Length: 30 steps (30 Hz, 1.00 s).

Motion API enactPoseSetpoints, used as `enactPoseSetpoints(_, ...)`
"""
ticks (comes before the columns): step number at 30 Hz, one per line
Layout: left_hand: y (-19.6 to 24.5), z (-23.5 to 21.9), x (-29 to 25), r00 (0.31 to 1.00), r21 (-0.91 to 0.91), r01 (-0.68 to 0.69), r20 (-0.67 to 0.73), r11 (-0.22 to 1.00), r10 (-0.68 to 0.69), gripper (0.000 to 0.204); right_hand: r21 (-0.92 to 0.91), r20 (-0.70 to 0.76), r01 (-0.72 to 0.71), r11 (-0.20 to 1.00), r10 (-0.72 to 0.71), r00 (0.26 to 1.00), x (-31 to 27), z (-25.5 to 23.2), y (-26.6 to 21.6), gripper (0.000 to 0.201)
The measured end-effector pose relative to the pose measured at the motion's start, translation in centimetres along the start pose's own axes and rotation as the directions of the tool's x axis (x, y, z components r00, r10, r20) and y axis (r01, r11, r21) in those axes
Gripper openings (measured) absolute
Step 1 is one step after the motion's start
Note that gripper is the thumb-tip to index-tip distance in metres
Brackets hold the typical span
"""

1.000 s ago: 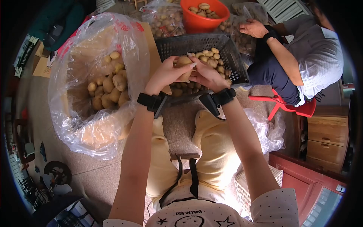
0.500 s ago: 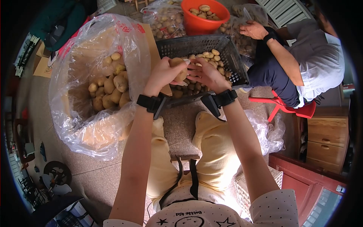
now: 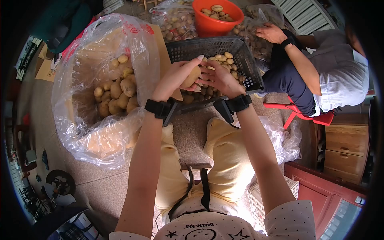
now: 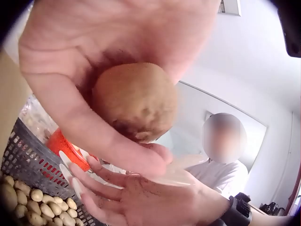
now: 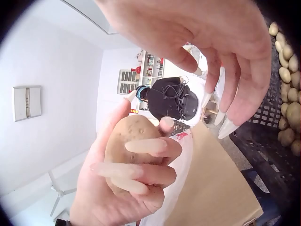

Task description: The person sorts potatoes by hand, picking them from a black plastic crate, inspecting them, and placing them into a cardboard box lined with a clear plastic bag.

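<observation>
My left hand (image 3: 176,77) grips a brown potato (image 3: 192,78), its long-nailed fingers curled round it in the right wrist view. Some shallow pits and a darker patch mark the skin of this potato (image 4: 138,101) in the left wrist view. Beside it is my right hand (image 3: 222,78), fingers spread and loosely bent, with nothing in its grasp. In the right wrist view the right hand (image 5: 221,33) hangs apart from the potato. Both hands are over the near part of a black plastic crate (image 3: 184,48) holding many small potatoes (image 3: 226,61).
Left of the crate stands a cardboard box lined with clear plastic (image 3: 66,108), holding larger potatoes (image 3: 116,91). An orange bucket (image 3: 216,28) and bagged potatoes (image 3: 172,24) sit behind. Another person (image 3: 300,66) sits at right on a red stool (image 3: 324,118).
A second ago both hands were on the potato. The right hand has come off it, and the left hand has drawn slightly left and turned with the potato.
</observation>
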State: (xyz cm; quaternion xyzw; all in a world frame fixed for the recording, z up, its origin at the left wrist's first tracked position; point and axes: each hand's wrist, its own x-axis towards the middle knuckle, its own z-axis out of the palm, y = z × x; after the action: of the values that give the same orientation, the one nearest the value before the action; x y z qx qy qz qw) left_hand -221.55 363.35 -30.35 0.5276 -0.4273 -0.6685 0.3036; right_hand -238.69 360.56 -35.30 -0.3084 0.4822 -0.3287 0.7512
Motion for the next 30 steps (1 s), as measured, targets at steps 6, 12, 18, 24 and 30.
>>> enactPoseSetpoints(6,0.0,-0.1,-0.4,1.0,-0.052,0.01,0.015,0.999,-0.009,0.047,-0.026,0.01,0.017,1.0,-0.017,1.0,-0.3,0.1,-0.1,0.04)
enactPoseSetpoints(12,-0.1,-0.2,-0.3,0.999,-0.084,0.009,0.041,0.996,-0.005,0.045,0.021,0.012,-0.02,1.0,0.02,1.0,-0.4,0.1,-0.3,0.035)
enactPoseSetpoints(18,0.7,0.2,-1.3,0.991,-0.092,0.043,0.128,0.995,-0.031,0.042,0.001,-0.014,-0.001,1.0,0.001,1.0,-0.4,0.2,-0.1,0.033)
enactPoseSetpoints(24,1.4,0.0,-2.7,1.0,-0.07,-0.028,0.006,0.997,0.028,0.035,-0.003,0.001,0.032,0.999,-0.032,0.999,0.1,0.0,0.0,0.039)
enactPoseSetpoints(30,1.3,-1.9,-3.4,0.993,-0.04,-0.09,-0.081,0.995,0.086,0.035,-0.002,0.038,0.006,1.0,-0.006,0.999,0.7,-0.4,0.2,0.04)
